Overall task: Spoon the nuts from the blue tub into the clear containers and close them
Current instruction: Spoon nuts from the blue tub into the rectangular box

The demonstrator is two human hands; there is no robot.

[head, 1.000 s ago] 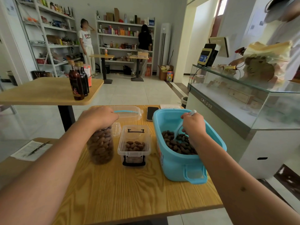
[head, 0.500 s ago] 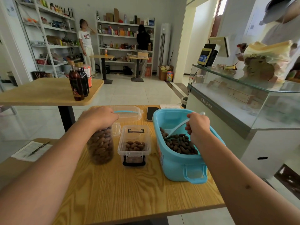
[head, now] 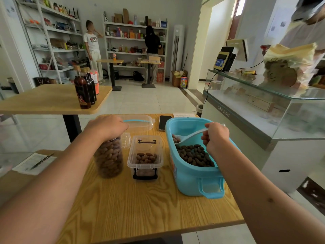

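The right hand [head: 215, 138] is curled round the handle of a white spoon [head: 190, 135], fingers folded under and thumb on top. The spoon runs out to the left of that hand and its bowl, raised above the heap, carries a few nuts. Directly below and in front of the hand sits the blue tub [head: 191, 180], its floor covered with dark nuts [head: 194, 154].

The left hand [head: 107, 126] lies palm-down over the top of a tall clear jar [head: 109, 158], fingers bent round its rim; the jar is packed with nuts nearly to the hand. Between the two hands, just right of the jar, stands a small clear container [head: 145, 156] with black clips, open, a shallow layer of nuts in it. A clear lid [head: 126, 140] rests just beside the left hand, touching the jar. Beyond the left hand's fingertips lies a larger clear lid with a blue strip [head: 139, 121], and further right a dark phone [head: 164, 122] next to the tub's far rim.

All of this stands on a wooden table [head: 140, 208]. Left of the left arm are a sheet of paper with a pen [head: 35, 163] and, further off, a second table bearing dark bottles [head: 85, 89]. Right of the right arm runs a glass counter [head: 263, 103]. At the far wall two people stand by stocked shelves [head: 135, 39].
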